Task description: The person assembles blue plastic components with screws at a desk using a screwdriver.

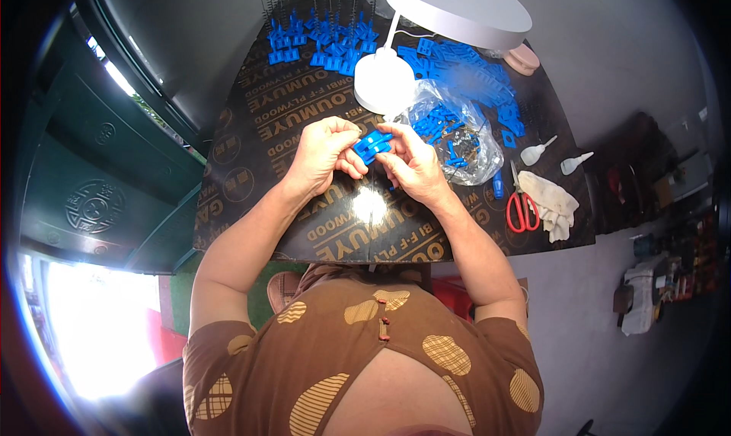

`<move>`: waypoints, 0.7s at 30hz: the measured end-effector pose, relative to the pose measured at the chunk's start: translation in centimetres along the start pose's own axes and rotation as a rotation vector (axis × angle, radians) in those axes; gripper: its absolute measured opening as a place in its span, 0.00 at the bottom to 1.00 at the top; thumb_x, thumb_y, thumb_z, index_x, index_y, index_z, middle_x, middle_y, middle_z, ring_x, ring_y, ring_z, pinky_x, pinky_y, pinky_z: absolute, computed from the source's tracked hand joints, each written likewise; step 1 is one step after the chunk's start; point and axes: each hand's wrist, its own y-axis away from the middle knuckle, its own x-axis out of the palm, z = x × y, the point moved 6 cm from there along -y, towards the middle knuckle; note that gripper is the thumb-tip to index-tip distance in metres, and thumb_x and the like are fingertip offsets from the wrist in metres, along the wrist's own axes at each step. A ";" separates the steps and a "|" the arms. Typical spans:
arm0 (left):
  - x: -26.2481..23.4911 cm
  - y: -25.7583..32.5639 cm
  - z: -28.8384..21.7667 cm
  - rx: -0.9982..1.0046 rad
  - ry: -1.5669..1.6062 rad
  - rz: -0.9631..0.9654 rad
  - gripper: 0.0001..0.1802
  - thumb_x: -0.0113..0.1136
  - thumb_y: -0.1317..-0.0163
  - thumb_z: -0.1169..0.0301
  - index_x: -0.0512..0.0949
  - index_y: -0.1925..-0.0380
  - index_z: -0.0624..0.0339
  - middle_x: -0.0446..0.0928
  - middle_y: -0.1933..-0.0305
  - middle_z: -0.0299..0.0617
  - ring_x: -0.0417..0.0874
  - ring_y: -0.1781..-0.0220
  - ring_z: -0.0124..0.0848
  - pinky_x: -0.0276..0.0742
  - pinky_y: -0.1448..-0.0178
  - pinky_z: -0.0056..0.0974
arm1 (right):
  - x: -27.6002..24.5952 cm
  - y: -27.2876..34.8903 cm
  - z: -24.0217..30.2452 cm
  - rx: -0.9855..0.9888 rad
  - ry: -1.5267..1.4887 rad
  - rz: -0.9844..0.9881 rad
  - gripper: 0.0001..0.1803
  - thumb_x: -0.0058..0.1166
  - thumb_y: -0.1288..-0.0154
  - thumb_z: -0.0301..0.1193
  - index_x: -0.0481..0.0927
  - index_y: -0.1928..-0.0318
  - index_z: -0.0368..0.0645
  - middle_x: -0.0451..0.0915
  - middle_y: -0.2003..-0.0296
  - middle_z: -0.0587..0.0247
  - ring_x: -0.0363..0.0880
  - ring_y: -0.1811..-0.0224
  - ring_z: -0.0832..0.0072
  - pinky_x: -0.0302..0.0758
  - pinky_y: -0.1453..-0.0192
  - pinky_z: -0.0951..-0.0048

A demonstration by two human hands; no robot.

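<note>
Dark plywood worktop (251, 131) | left hand (324, 150) and right hand (415, 166) together, pinching blue plastic part (373, 143) before lamp base (383, 82) | finished rows (320, 40) behind lamp (judged partway); bag (457, 135) beside it holds more

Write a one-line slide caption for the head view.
Both hands, left hand and right hand, hold a small blue plastic part over a dark board table, beside a white lamp.

Our fingers cover much of the blue plastic part (372, 144). Lamp shade (457, 8) hides pieces behind; bag (457, 135) contents blur together.
</note>
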 end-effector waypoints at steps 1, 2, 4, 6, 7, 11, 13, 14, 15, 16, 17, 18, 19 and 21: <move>0.0 0.0 0.0 -0.001 0.000 0.000 0.08 0.53 0.34 0.74 0.70 0.63 0.71 0.77 0.75 0.49 0.83 0.80 0.34 0.82 0.80 0.30 | 0.0 0.0 -0.1 -0.006 0.001 0.000 0.22 0.55 0.37 0.21 0.69 0.43 0.36 0.82 0.71 0.64 0.72 0.80 0.88 0.69 0.78 0.84; 0.1 0.0 0.0 0.001 0.001 -0.001 0.08 0.53 0.34 0.74 0.70 0.63 0.71 0.77 0.75 0.49 0.83 0.80 0.34 0.82 0.80 0.30 | 0.0 0.0 -0.1 -0.006 0.002 0.002 0.22 0.55 0.37 0.21 0.69 0.43 0.36 0.82 0.71 0.64 0.72 0.80 0.88 0.69 0.78 0.84; 0.1 0.0 -0.1 0.016 -0.033 -0.019 0.08 0.53 0.34 0.74 0.71 0.63 0.71 0.77 0.75 0.48 0.83 0.81 0.33 0.81 0.81 0.29 | 0.0 0.0 -0.2 -0.007 0.011 0.002 0.21 0.54 0.37 0.21 0.69 0.43 0.36 0.82 0.71 0.64 0.73 0.79 0.87 0.70 0.76 0.83; 0.2 0.2 -0.3 0.044 -0.105 -0.032 0.08 0.53 0.34 0.74 0.71 0.63 0.71 0.78 0.74 0.47 0.83 0.81 0.32 0.80 0.81 0.28 | 0.0 0.0 -0.1 -0.026 0.042 0.000 0.21 0.54 0.37 0.21 0.69 0.43 0.36 0.82 0.71 0.64 0.73 0.79 0.87 0.70 0.76 0.83; 0.2 0.3 -0.5 0.071 -0.178 -0.045 0.08 0.53 0.34 0.75 0.71 0.62 0.72 0.78 0.74 0.47 0.82 0.81 0.31 0.79 0.80 0.28 | 0.0 0.0 0.0 -0.046 0.072 -0.004 0.21 0.54 0.37 0.21 0.69 0.44 0.36 0.82 0.71 0.64 0.73 0.78 0.86 0.70 0.75 0.82; 0.7 0.6 -0.8 0.162 -0.296 -0.046 0.07 0.52 0.34 0.75 0.72 0.62 0.71 0.78 0.74 0.46 0.82 0.81 0.29 0.79 0.79 0.27 | 0.0 0.1 0.3 -0.061 0.082 -0.010 0.21 0.55 0.37 0.21 0.69 0.43 0.37 0.82 0.71 0.64 0.74 0.77 0.86 0.71 0.74 0.82; 0.8 0.8 -0.9 0.199 -0.332 -0.053 0.07 0.52 0.34 0.76 0.72 0.61 0.70 0.78 0.74 0.45 0.82 0.79 0.28 0.79 0.77 0.27 | -0.2 0.2 0.5 -0.085 0.049 -0.047 0.21 0.55 0.37 0.21 0.69 0.44 0.37 0.81 0.71 0.64 0.73 0.77 0.87 0.70 0.74 0.82; 0.9 0.8 -1.0 0.199 -0.332 -0.052 0.07 0.52 0.34 0.76 0.72 0.61 0.70 0.78 0.74 0.45 0.82 0.79 0.28 0.79 0.77 0.27 | -0.2 0.2 0.5 -0.085 0.050 -0.047 0.21 0.55 0.37 0.21 0.69 0.44 0.37 0.81 0.71 0.64 0.73 0.77 0.87 0.70 0.74 0.82; 0.9 0.9 -1.1 0.203 -0.317 -0.054 0.06 0.52 0.34 0.77 0.73 0.62 0.70 0.78 0.74 0.45 0.81 0.79 0.27 0.78 0.77 0.27 | -0.2 0.2 0.4 -0.070 0.043 -0.051 0.21 0.56 0.37 0.21 0.69 0.44 0.37 0.81 0.72 0.64 0.73 0.77 0.87 0.70 0.74 0.83; 1.0 0.9 -1.1 0.207 -0.303 -0.056 0.05 0.52 0.35 0.78 0.73 0.62 0.69 0.77 0.74 0.44 0.81 0.79 0.27 0.77 0.77 0.27 | -0.2 0.2 0.3 -0.055 0.035 -0.056 0.21 0.56 0.38 0.21 0.69 0.45 0.37 0.81 0.72 0.65 0.73 0.77 0.87 0.70 0.74 0.83; 0.9 0.9 -1.1 0.207 -0.303 -0.056 0.05 0.52 0.35 0.78 0.73 0.62 0.69 0.77 0.74 0.44 0.81 0.79 0.27 0.77 0.77 0.27 | -0.2 0.2 0.3 -0.055 0.035 -0.056 0.21 0.56 0.38 0.21 0.69 0.45 0.37 0.81 0.72 0.65 0.73 0.77 0.87 0.70 0.74 0.83; 1.0 0.9 -1.0 0.215 -0.306 -0.045 0.05 0.52 0.35 0.78 0.73 0.62 0.69 0.77 0.74 0.44 0.81 0.79 0.26 0.77 0.77 0.26 | -0.2 0.2 0.3 -0.055 0.039 -0.058 0.20 0.56 0.38 0.21 0.69 0.45 0.37 0.81 0.73 0.65 0.73 0.77 0.87 0.70 0.74 0.83; 1.0 0.8 -1.0 0.223 -0.310 -0.034 0.05 0.52 0.35 0.78 0.73 0.62 0.69 0.77 0.74 0.43 0.81 0.79 0.26 0.77 0.77 0.26 | -0.3 0.2 0.3 -0.055 0.042 -0.060 0.20 0.56 0.38 0.21 0.69 0.46 0.37 0.81 0.73 0.65 0.72 0.78 0.88 0.69 0.74 0.83; 0.9 0.8 -1.0 0.225 -0.316 -0.031 0.04 0.52 0.35 0.78 0.74 0.62 0.68 0.78 0.74 0.43 0.81 0.78 0.25 0.77 0.76 0.26 | -0.3 0.2 0.3 -0.061 0.055 -0.063 0.19 0.56 0.38 0.21 0.70 0.46 0.37 0.81 0.74 0.66 0.72 0.78 0.88 0.69 0.74 0.83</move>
